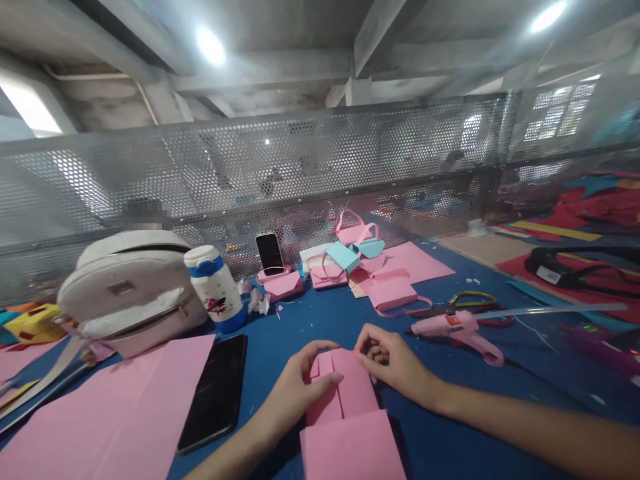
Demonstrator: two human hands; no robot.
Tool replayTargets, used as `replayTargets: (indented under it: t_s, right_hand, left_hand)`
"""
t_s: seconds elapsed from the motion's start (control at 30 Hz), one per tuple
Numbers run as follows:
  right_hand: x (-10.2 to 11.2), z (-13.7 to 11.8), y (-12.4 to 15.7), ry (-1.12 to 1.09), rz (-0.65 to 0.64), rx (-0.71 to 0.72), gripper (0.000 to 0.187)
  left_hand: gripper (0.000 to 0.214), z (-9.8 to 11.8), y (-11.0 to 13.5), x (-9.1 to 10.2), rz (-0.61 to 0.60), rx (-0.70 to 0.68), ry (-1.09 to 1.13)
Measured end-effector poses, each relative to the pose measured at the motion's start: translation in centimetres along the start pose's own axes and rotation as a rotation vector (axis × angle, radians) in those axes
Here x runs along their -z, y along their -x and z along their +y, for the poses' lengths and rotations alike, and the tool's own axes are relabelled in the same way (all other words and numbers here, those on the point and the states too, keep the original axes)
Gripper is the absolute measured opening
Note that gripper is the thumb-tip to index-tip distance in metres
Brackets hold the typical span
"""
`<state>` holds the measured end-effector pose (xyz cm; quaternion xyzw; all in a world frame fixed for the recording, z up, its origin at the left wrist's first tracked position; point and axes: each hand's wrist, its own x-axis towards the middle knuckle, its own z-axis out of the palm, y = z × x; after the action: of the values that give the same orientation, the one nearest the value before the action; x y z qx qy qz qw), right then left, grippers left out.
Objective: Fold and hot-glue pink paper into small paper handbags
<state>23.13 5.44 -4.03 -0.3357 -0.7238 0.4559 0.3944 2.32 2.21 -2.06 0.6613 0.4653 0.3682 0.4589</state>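
Note:
A piece of folded pink paper (350,440) lies in front of me, with overlapping flaps at its far end. My left hand (305,383) holds its left side, thumb pressed on the flap and fingers at the far edge. At the far right corner, my right hand (387,360) has thumb and index finger closed on the paper's edge, its other fingers curled in. To the right of that hand a pink glue gun (450,327) lies on its side with a clear glue stick (555,310) reaching out behind it.
A black tablet (215,393) and large pink sheets (110,413) lie left. Behind them stand a bottle (215,287) and a pale backpack (135,287). Small pink paper bags (393,290), a phone (270,253) and pliers (473,300) are farther back, before a perforated metal screen (300,167).

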Motion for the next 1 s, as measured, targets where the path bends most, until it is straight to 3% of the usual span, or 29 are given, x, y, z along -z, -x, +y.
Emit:
replayTargets:
  t_s: [0.1, 0.43, 0.63, 0.8, 1.0]
  right_hand:
    - [0.1, 0.0, 0.0, -0.043, -0.013, -0.008, 0.029]
    - [0.0, 0.1, 0.1, -0.147, -0.086, -0.028, 0.017]
    - [-0.2, 0.0, 0.2, -0.125, -0.100, -0.057, 0.012]
    - [-0.2, 0.4, 0.0, -0.137, -0.106, -0.127, 0.019]
    - [0.1, 0.5, -0.3, -0.095, -0.129, -0.166, 0.018]
  left_hand:
    - [0.030, 0.2, -0.5, -0.4, 0.001, 0.030, 0.005]
    - [0.031, -0.2, -0.4, -0.6, 0.035, 0.187, 0.119]
    - [0.025, -0.9, 0.0, -1.3, 0.130, 0.104, -0.013]
    - [0.026, -1.6, 0.2, -1.2, 0.201, 0.068, -0.026]
    - [0.016, -1.6, 0.3, -1.1, 0.188, 0.043, -0.023]
